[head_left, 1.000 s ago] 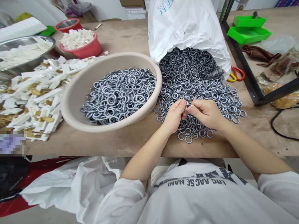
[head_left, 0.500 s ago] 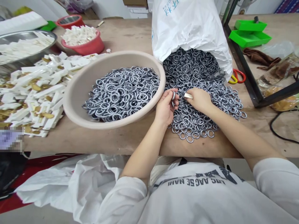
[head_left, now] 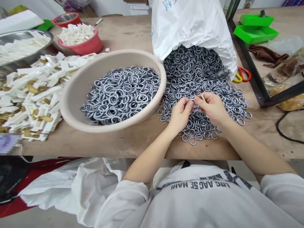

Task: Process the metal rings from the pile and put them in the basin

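Observation:
Many grey rings [head_left: 190, 69] spill from a white sack [head_left: 190, 25] onto the table. Over the front of this pile, my left hand [head_left: 181, 114] has thumb and forefinger pinched; what lies between them is too small to make out. Close beside it on the right, my right hand [head_left: 211, 106] is closed on a thin light-coloured tool [head_left: 202, 97], its fingertips nearly meeting those of the left. A beige basin [head_left: 133, 125] left of the pile holds more grey rings [head_left: 123, 95].
White and tan pieces [head_left: 35, 91] lie heaped at the left, beside a metal bowl [head_left: 51, 39] and a red bowl [head_left: 85, 47] of white bits. Scissors [head_left: 244, 75], a dark metal frame [head_left: 258, 91] and green trays [head_left: 256, 33] stand right.
My left hand has moved right, away from the basin's rim, and its fingers have closed into a pinch. My right hand has shifted slightly right and turned, bringing the fingertips of both hands together.

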A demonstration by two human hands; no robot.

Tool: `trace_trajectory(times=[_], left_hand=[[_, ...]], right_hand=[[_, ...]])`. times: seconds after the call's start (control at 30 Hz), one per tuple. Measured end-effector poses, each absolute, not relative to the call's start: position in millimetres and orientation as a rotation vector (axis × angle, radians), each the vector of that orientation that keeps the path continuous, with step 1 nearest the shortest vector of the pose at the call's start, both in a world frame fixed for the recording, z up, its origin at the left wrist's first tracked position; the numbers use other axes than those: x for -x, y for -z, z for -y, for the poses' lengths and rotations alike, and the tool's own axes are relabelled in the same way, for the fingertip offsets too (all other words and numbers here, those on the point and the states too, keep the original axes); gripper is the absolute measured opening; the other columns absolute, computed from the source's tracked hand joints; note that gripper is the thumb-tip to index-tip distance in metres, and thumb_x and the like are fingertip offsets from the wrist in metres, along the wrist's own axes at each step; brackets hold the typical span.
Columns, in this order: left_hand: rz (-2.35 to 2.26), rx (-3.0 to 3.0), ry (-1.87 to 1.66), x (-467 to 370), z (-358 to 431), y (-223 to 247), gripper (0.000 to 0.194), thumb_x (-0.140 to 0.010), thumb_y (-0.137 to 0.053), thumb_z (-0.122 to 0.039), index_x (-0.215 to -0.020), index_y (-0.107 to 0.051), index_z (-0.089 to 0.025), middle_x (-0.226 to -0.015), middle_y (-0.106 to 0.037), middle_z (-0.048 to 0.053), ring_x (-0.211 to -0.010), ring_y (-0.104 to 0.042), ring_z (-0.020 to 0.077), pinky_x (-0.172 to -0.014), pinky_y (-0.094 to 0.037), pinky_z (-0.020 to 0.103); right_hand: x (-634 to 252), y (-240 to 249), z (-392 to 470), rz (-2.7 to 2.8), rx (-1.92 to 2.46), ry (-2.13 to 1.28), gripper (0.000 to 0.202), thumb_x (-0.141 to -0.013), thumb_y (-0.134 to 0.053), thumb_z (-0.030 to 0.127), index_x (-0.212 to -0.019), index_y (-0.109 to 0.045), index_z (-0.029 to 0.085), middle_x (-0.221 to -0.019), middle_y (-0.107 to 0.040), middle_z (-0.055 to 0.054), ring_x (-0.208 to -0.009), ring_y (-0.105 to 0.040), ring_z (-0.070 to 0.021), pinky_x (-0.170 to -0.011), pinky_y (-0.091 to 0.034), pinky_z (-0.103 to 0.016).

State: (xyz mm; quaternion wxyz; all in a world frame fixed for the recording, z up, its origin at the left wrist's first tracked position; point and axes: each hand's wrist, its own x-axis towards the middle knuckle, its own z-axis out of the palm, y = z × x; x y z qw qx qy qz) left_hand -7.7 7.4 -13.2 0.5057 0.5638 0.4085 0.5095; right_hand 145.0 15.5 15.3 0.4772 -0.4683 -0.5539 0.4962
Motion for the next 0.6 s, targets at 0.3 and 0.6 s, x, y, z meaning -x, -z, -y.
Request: trace_trajectory(times=[0.3, 0.6], left_hand=[[-0.939, -1.178, -1.244, 11.1, -11.2, 8.3, 0.032, -0.083, -0.071, -0.049, -0.086, -0.070, -0.017, -0.073, -0.070, 0.002, -0.072, -0.063, 0.0130, -0.072, -0.048, 0.026], [-0.855, -0.979, -1.139, 6.3, -3.7, 3.6, 0.041, -0.082, -0.068, -0.058, -0.078, -0.063, -0.017, -0.067, -0.060, -0.002, -0.044, -0.035, 0.0029, -0.039, -0.024, 0.019]], right_hand=[[-166.4, -18.4, -23.2, 1.740, 1.370, -0.764, 0.024, -0.081, -0.072, 0.042, -0.077, -0.069, 0.018, -0.071, -0.062, -0.001, -0.070, -0.052, -0.0150, -0.064, -0.039, -0.029], [-137.5, -12.4, -8.6, 1.365, 1.088, -1.161, 0.034, -0.080, -0.072, 0.054, -0.085, -0.063, 0.022, -0.080, -0.066, -0.001, -0.068, -0.059, -0.0139, -0.065, -0.051, -0.030]])
